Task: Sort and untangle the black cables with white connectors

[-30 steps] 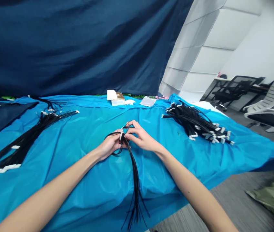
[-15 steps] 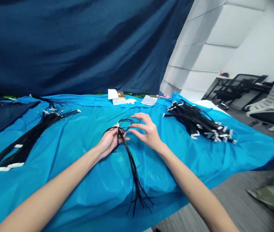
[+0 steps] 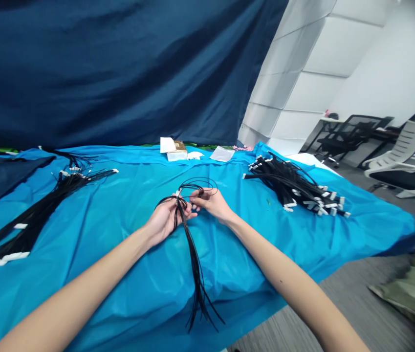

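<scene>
A bundle of thin black cables (image 3: 193, 254) is looped at the middle of the blue-covered table, its loose ends fanning out toward the front edge. My left hand (image 3: 166, 217) is closed around the looped part, just under a small white piece (image 3: 177, 194). To its right, my right hand (image 3: 210, 203) pinches the right side of the loops, with thin strands arching above its fingers. The two hands are almost touching.
Black cables with white ends lie in a pile at the left (image 3: 42, 210) and another at the right (image 3: 295, 188). A small open box (image 3: 176, 152) and a clear bag (image 3: 222, 154) rest at the back. Chairs stand beyond the table's right side.
My right hand has moved down and left, closing its spread fingers on the cable loops. My left hand keeps its hold. The whole view has shifted slightly.
</scene>
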Motion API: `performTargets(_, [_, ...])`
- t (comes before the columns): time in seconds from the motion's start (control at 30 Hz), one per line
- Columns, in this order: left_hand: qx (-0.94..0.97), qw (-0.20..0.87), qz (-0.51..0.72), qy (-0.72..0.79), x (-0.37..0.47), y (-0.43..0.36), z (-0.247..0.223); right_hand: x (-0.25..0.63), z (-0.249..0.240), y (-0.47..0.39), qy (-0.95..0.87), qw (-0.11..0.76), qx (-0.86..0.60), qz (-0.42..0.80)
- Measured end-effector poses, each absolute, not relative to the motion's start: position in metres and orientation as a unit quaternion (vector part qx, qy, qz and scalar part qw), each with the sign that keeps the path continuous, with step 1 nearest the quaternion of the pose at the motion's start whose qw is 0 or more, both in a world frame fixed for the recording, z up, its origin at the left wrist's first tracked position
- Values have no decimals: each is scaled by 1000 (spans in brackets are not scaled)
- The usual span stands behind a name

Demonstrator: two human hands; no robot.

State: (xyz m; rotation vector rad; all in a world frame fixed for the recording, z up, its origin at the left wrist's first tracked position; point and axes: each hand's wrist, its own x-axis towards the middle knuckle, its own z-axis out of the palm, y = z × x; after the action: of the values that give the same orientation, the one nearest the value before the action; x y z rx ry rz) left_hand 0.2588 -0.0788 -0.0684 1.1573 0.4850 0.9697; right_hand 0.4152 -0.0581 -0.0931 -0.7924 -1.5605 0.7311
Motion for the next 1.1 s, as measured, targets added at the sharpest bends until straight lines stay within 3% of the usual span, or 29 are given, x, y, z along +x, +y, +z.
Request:
performTargets(0.27, [508,715,415,242,263,-89,-69,416,-97,-56,-685,586,-372,221])
performTargets(0.5, [502,689,477,216,264,-89,-67,422,-93,-58,-667,607,-395,176])
performTargets(0.77, [460,682,529,207,265,-88,-66,430,-78,-84,-585,709,-365,-148])
performTargets(0.93, [461,678,536,198,265,-88,-67,418,-81,-95,-612,657,-293,-328])
performTargets(1.1, [466,668,545,200,266,-86,-69,414,-83,-107,-637,600,-223,-429])
